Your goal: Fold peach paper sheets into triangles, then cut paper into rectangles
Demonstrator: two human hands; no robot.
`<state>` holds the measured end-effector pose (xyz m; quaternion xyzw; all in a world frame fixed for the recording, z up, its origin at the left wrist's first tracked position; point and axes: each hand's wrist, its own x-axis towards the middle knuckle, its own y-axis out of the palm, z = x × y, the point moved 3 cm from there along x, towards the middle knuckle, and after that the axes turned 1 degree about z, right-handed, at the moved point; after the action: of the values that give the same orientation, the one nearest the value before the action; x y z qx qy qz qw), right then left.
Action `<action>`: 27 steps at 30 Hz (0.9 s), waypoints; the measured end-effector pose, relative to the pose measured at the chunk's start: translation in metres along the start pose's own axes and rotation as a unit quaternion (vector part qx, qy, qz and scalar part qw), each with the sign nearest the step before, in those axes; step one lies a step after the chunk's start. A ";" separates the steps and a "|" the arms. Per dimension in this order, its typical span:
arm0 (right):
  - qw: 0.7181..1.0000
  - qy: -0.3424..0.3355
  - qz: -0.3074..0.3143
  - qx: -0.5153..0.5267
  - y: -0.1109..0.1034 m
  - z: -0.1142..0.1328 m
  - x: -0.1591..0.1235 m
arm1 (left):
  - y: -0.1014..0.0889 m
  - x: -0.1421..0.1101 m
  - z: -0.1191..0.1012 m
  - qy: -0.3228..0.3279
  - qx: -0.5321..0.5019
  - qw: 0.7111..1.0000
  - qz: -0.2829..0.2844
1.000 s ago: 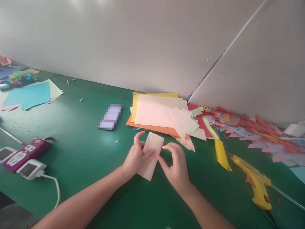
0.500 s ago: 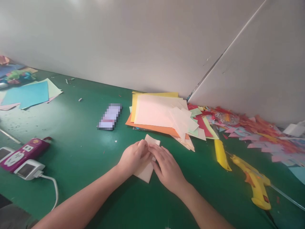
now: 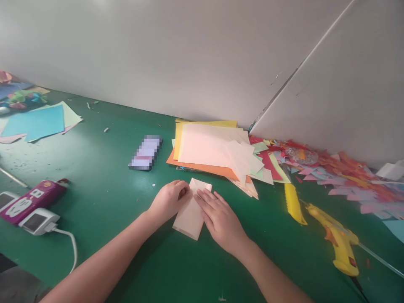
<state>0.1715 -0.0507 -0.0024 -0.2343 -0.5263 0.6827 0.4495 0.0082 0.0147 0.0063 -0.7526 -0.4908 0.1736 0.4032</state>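
Observation:
A folded piece of pale pink paper (image 3: 190, 216) lies lengthwise on the green table between my hands. My left hand (image 3: 168, 201) is closed, its curled fingers pinching at the paper's upper left edge; the fingertips are partly hidden. Across the paper's right side, my right hand (image 3: 222, 219) rests with its fingers stretched out flat, pressing the upper part. The top end of the paper shows a slanted fold line, and its bottom end shows layered edges.
Beyond my hands lies a stack of coloured paper (image 3: 205, 145), with a phone (image 3: 145, 153) to its left. A yellow utility knife (image 3: 294, 204), a yellow glue gun (image 3: 336, 240) and paper scraps (image 3: 347, 176) lie right. A purple power strip (image 3: 33, 202) with chargers sits left.
My left hand has moved left, away from my right fingers, uncovering the middle of the paper. My right fingers have flattened onto the paper.

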 end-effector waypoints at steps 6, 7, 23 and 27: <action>1.000 0.000 0.004 0.001 -0.001 0.000 0.000 | -0.004 0.001 0.005 -0.045 -0.051 0.998 0.017; 1.000 0.001 0.010 0.002 -0.001 0.000 0.001 | -0.005 0.001 0.005 -0.051 -0.050 0.997 0.020; 1.000 0.000 0.027 -0.013 -0.003 0.002 0.001 | -0.001 -0.004 0.001 -0.041 -0.066 0.997 0.010; 1.000 -0.001 0.015 -0.017 -0.003 0.003 0.001 | -0.001 -0.005 -0.001 -0.037 -0.091 0.995 0.022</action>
<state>0.1702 -0.0510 0.0019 -0.2487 -0.5346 0.6808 0.4345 0.0061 0.0105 0.0066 -0.7896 -0.5027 0.1652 0.3106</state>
